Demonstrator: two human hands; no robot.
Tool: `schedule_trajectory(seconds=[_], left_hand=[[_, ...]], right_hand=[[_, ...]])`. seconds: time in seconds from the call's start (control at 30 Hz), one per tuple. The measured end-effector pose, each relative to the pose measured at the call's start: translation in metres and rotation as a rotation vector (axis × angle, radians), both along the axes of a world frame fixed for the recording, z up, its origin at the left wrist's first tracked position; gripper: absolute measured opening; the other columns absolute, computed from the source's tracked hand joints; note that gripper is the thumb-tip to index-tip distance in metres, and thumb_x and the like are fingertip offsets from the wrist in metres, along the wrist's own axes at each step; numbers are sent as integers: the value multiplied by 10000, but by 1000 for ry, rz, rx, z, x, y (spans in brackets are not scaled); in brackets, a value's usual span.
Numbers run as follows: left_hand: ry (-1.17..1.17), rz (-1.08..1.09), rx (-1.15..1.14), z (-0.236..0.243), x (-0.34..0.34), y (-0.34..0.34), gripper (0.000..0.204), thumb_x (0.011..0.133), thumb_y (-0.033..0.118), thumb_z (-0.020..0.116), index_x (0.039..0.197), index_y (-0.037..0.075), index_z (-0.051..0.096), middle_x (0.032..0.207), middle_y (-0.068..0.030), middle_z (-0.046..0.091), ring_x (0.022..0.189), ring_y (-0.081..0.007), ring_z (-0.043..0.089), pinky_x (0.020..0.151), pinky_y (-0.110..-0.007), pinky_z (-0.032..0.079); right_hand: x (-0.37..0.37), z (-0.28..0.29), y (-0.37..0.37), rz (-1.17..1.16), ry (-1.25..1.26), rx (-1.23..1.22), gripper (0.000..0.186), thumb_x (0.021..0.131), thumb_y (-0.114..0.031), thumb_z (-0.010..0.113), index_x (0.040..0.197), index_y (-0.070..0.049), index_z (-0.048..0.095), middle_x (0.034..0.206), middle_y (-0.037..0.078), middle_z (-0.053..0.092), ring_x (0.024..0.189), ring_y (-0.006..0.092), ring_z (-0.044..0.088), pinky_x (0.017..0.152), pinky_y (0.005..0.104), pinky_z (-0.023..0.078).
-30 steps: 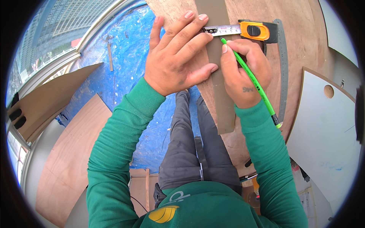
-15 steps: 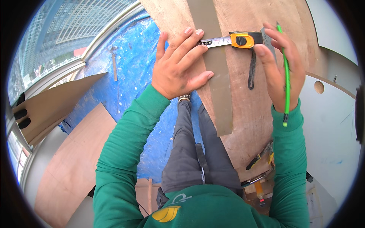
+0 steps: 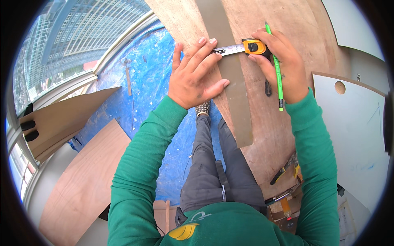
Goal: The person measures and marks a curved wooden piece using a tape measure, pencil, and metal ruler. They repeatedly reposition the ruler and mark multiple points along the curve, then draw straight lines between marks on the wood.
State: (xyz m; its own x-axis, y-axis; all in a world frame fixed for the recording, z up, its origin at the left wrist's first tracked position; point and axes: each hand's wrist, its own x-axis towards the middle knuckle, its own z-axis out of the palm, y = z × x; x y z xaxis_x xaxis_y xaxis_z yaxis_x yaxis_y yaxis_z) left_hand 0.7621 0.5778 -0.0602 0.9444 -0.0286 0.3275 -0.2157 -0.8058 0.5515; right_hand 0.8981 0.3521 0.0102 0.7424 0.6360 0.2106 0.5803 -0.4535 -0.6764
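Across the left edge of the plywood sheet [image 3: 271,123], your left hand [image 3: 193,80] lies palm down with its fingers spread apart. Its fingertips touch the end of the metal blade [image 3: 232,50], and its thumb rests on the long grey-brown strip [image 3: 237,110]. That strip runs down the sheet beside its left edge, its lower end overhanging no corner that you can make out.

Your right hand [image 3: 289,67], further in from that edge, has thumb and fingers clamped on the yellow and black tape measure [image 3: 253,46]. The case sits just right of the strip, with the blade drawn out across it toward your left fingertips. A green pencil [image 3: 280,82] is tucked through the same hand, pointing away from you. Below your thumb, a dark strap [image 3: 268,89] shows against the plywood.

Near the sheet's lower end lies a yellow and black knife [image 3: 278,175]; blue sheeting [image 3: 166,172] covers the floor beyond its left edge.
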Motion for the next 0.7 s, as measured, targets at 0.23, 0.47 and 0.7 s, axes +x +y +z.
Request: schedule_trajectory(seconds=[0.23, 0.47, 0.7], left_hand=[[-3, 1, -7, 0, 0, 0, 649, 796, 410, 898, 1345, 154, 665, 1570, -88, 620, 1522, -292, 511, 1336, -533, 133], [-5, 2, -6, -1, 0, 0, 671, 792, 394, 908, 1362, 151, 649, 1568, -87, 623, 1521, -294, 514, 1334, -534, 133], [-52, 16, -156, -5, 1, -2, 788, 753, 362, 936, 1430, 148, 593, 1572, -82, 619, 1524, -302, 509, 1328, -543, 144]], right_hand=[[0, -1, 1, 0, 1, -12, 438, 860, -36, 810, 1283, -76, 703, 1249, 161, 692, 1083, 364, 697, 911, 402, 584], [-4, -3, 2, -31, -24, -46, 468, 856, 2, 789, 1305, -77, 684, 1270, 163, 677, 1087, 372, 693, 918, 416, 581], [-10, 7, -16, -123, -3, 14, 432, 872, -6, 808, 1282, -47, 678, 1175, 140, 699, 1063, 333, 699, 919, 377, 574]])
